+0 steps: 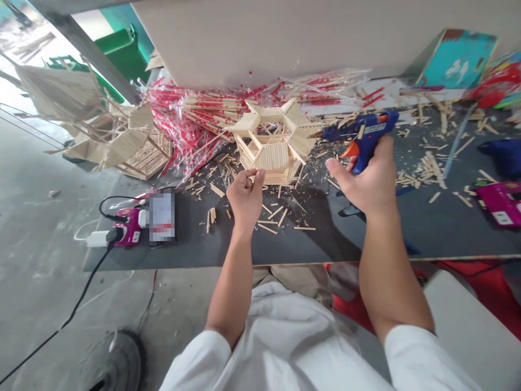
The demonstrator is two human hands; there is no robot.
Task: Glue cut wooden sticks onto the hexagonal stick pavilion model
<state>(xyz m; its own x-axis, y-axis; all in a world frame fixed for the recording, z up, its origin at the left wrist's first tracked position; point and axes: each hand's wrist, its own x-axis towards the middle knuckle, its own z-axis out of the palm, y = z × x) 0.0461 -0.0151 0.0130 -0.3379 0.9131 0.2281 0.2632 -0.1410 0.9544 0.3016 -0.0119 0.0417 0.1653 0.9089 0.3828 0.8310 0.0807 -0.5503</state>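
My right hand [372,187] is wrapped around the handle of a blue glue gun [372,130] with an orange trigger; its thumb sticks out to the left. The gun's nozzle points left, close to the right side of a small lantern-like model [274,157] built from thin wooden sticks, with slatted panels and an open frame. At the model's front left lower edge, my left hand [246,198] is closed, thumb and fingertips pinched together. Whether it grips the model or a small stick is hidden. Cut stick pieces [272,221] lie in front of the model.
A larger stick model [130,141] stands at the left. Red-and-white wrapped stick bundles [203,119] lie behind. A purple power strip [129,228] with cables and a phone-like device [163,217] sit front left. Stick scraps [427,171] and another purple power strip [502,203] are at right.
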